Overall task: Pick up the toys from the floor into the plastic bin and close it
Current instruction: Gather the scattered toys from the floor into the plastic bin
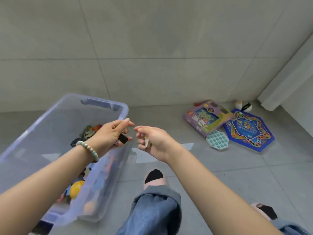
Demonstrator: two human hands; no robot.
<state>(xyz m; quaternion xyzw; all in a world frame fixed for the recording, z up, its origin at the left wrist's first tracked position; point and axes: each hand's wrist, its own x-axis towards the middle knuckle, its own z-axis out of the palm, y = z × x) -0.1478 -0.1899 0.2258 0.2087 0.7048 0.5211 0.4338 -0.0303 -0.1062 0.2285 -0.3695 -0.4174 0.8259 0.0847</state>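
Looked like a room at home, play corner

Grey tiled floor [237, 175] met a plain tiled wall [152, 39]; a board game box [205, 117], game board [248, 129] and clear plastic bin [103, 103] of toys [77, 188] sat around, and the person wore slippers [156, 183].

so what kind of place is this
Most likely a room in a home: grey tiled floor, a clear plastic bin of toys, a purple game box and blue game board near the wall, slippers on the person's feet.
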